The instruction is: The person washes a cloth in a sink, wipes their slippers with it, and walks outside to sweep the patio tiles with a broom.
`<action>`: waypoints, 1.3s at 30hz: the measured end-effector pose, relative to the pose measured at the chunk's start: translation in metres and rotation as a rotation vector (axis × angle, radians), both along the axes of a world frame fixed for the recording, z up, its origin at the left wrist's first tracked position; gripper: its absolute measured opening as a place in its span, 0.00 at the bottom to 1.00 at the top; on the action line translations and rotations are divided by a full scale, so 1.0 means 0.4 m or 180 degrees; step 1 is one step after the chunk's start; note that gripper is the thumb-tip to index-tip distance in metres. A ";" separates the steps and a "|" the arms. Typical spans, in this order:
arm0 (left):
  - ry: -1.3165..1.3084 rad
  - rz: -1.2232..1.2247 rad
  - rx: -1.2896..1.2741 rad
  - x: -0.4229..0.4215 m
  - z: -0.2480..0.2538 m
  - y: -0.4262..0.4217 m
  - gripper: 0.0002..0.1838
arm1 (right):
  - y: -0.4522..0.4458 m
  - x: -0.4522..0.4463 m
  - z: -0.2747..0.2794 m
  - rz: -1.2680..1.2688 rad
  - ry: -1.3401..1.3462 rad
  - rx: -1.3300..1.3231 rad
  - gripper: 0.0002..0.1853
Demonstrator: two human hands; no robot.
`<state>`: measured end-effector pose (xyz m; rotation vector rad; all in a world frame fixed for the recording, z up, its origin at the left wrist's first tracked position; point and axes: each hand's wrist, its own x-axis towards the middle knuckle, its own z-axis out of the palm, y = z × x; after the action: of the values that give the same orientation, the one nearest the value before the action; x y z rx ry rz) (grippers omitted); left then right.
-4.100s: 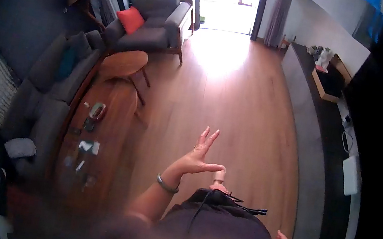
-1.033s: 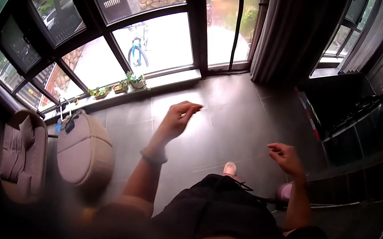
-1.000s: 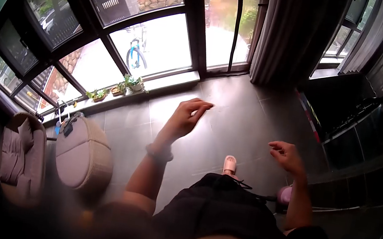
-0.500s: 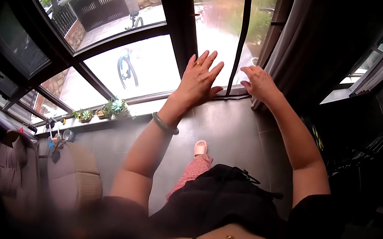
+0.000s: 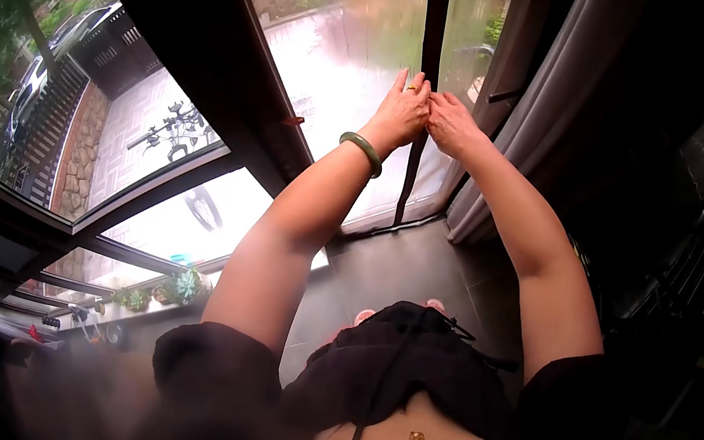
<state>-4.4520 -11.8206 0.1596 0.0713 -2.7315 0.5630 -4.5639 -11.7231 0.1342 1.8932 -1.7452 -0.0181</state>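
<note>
Both hands meet at a black vertical strip (image 5: 434, 35) that runs down the middle of a see-through screen in the doorway. My left hand (image 5: 400, 115), wearing a ring and a green bracelet (image 5: 362, 153), is closed at the strip's left edge, with its upper fingers slightly raised. From the right side, my right hand (image 5: 454, 127) has its fingers pressed together on the same strip. The fingertips of the two hands almost touch, and the exact grip is partly hidden. Below the hands, the strip reaches down to the floor.
A grey curtain (image 5: 528, 124) hangs right of the doorway, beside a dark door handle (image 5: 507, 95). Dark-framed windows are on the left, with potted succulents (image 5: 187, 284) on the low sill. Grey floor tiles (image 5: 404, 270) lie below; outside are bicycles (image 5: 172, 132) and a fence.
The view has moved closer to the doorway and turned right. Both hands, earlier apart and open in front of the screen, have come together and closed on the black strip.
</note>
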 end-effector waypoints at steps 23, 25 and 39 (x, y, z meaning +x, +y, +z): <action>-0.1465 0.1567 0.0080 -0.258 -0.291 -0.066 0.10 | -0.160 -0.221 -0.377 0.0081 0.0187 0.2407 0.12; -0.2032 0.1985 0.0767 -0.264 -0.401 -0.044 0.10 | -0.117 -0.258 -0.412 -0.0186 -0.0100 0.2843 0.13; -0.2125 0.4358 0.3102 0.308 -0.646 0.015 0.15 | -0.184 -0.499 -0.585 -0.2291 -0.8272 -0.1383 0.31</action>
<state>-4.3287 -11.8147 -0.0988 2.3825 -2.8164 -0.6845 -4.7636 -11.7967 -0.0998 -0.2772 -2.6030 3.0969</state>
